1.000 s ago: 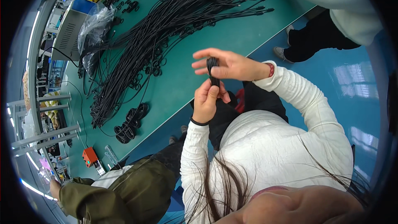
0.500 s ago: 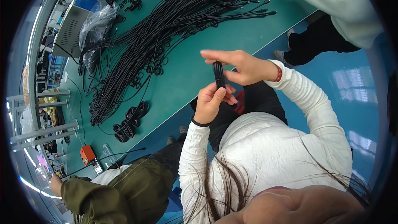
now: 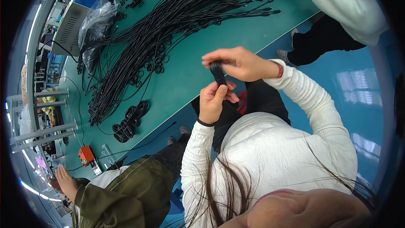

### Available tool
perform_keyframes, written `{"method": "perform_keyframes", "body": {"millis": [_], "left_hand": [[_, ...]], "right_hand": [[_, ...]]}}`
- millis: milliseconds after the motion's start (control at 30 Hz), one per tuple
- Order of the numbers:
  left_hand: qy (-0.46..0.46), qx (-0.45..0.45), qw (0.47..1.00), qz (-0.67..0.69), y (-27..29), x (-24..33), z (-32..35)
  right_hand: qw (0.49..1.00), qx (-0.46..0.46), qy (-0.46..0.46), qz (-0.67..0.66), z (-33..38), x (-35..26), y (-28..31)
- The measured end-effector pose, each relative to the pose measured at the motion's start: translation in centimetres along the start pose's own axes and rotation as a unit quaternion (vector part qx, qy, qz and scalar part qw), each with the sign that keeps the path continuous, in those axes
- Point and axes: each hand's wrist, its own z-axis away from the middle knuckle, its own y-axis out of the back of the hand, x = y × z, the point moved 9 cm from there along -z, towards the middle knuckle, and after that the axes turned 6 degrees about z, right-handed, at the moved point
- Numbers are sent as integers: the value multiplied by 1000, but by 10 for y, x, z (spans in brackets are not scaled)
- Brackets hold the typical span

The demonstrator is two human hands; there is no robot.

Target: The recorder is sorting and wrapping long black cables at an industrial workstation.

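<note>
A folded bundle of black cable (image 3: 217,73) stands upright, slightly tilted, in front of my body near the table edge. My left hand (image 3: 212,102) is closed around its lower end, thumb pressed on the near side. At the top, my right hand (image 3: 245,64) has its fingers curved over the bundle's looped end, with the thumb beside it. The fingers partly cover that end. On the green table (image 3: 192,61) beyond lies a large heap of long black cables (image 3: 156,25) with connectors at their ends.
Coiled cable bundles (image 3: 130,121) lie near the table's front edge. Small black rings (image 3: 158,65) are scattered beside the heap. At left are a plastic bag (image 3: 95,25), a grey machine (image 3: 72,21) and an orange box (image 3: 86,155). Co-workers sit at left (image 3: 122,194) and stand at right (image 3: 350,8).
My right hand's fingers have curled down over the bundle's top, and the bundle has tilted a little left. The co-worker at left has raised a hand; the one at right reaches over the table.
</note>
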Motion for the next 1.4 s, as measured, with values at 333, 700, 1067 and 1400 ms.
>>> {"method": "perform_keyframes", "body": {"millis": [333, 700, 1067, 1400], "left_hand": [[-20, -10, 1000, 3, -6, 2, -4], [58, 56, 985, -153, -9, 7, -22], [49, 8, 997, -61, -7, -6, -31], [51, 15, 998, 26, -26, 9, -68]], "right_hand": [[927, -109, -230, -274, 9, 8, -20], [946, -50, -206, -246, 4, 38, -15], [912, -89, -216, -337, 9, 45, -12], [980, -71, -127, -134, -9, 71, 71]]}}
